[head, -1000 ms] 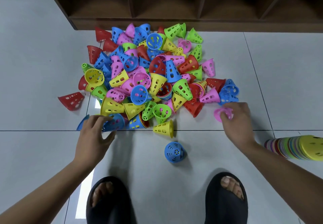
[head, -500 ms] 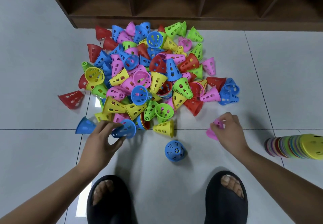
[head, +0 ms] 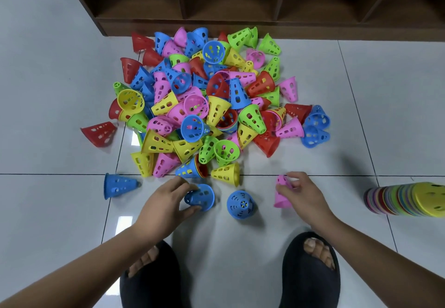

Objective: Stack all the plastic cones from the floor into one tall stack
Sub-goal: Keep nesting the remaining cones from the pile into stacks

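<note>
A big heap of perforated plastic cones [head: 216,105] in red, blue, pink, yellow and green lies on the tiled floor in front of a shelf. My left hand [head: 166,201] grips a blue cone [head: 202,197] just below the heap's near edge. My right hand [head: 301,194] holds a pink cone [head: 280,194] by its narrow end. Between my hands a lone blue cone [head: 240,204] stands upright. A long multicoloured stack of cones [head: 407,199] lies on its side at the right edge, a yellow cone at its end.
A dark wooden shelf unit [head: 240,23] runs along the far side. A blue cone [head: 118,185] and a red cone [head: 100,133] lie apart at the left. My two feet in black slippers [head: 310,271] stand at the bottom. Bare tiles show left and right.
Both hands pulled back from the heap toward me. The left brought a blue cone with it, leaving another blue one behind; the right lifted a pink cone and drew it nearer.
</note>
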